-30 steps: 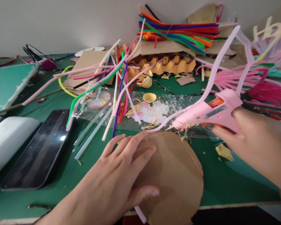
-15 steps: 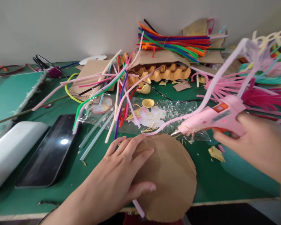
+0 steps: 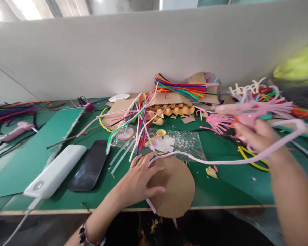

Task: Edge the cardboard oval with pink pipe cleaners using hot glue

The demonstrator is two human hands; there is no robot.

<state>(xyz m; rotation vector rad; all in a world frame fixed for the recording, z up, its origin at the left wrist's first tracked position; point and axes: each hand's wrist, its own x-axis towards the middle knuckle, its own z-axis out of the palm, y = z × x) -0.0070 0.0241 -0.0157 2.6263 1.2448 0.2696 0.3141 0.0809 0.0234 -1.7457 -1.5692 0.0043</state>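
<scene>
Two bare hands are over a green table (image 3: 228, 191). At the far left lies a pink glue gun with a metal tip (image 3: 17, 132), and right of it a pale green flat board (image 3: 45, 150) with a frayed right edge. Next come a white rounded power bank (image 3: 58, 171) with a white cable and a black glass-faced phone (image 3: 89, 167), just beside each other. Translucent glue sticks (image 3: 123, 153) lie farther right.

The left hand (image 3: 137, 179) is palm down with fingers spread wide, thumb and fingertips on the left side of a round brown cardboard disc (image 3: 176, 188), whose near rim juts past the table's near edge. Beyond the disc, a clear plastic sheet (image 3: 195, 143) bears whitish clumps, scraps and a small yellow cup-shaped piece (image 3: 161, 132); its contents cannot be told. Farther back, an orange bumpy egg carton (image 3: 179, 108) sits partly under cardboard, its hollows hard to see into.

From the left fingers, a long lilac fuzzy strip (image 3: 220, 163) follows the disc's far rim, then runs right across the right wrist. Green tabletop shows between disc and right forearm. The right hand (image 3: 261, 136) is raised, closed around the handle of a pink plastic glue gun (image 3: 243, 114), nozzle leftward.
</scene>
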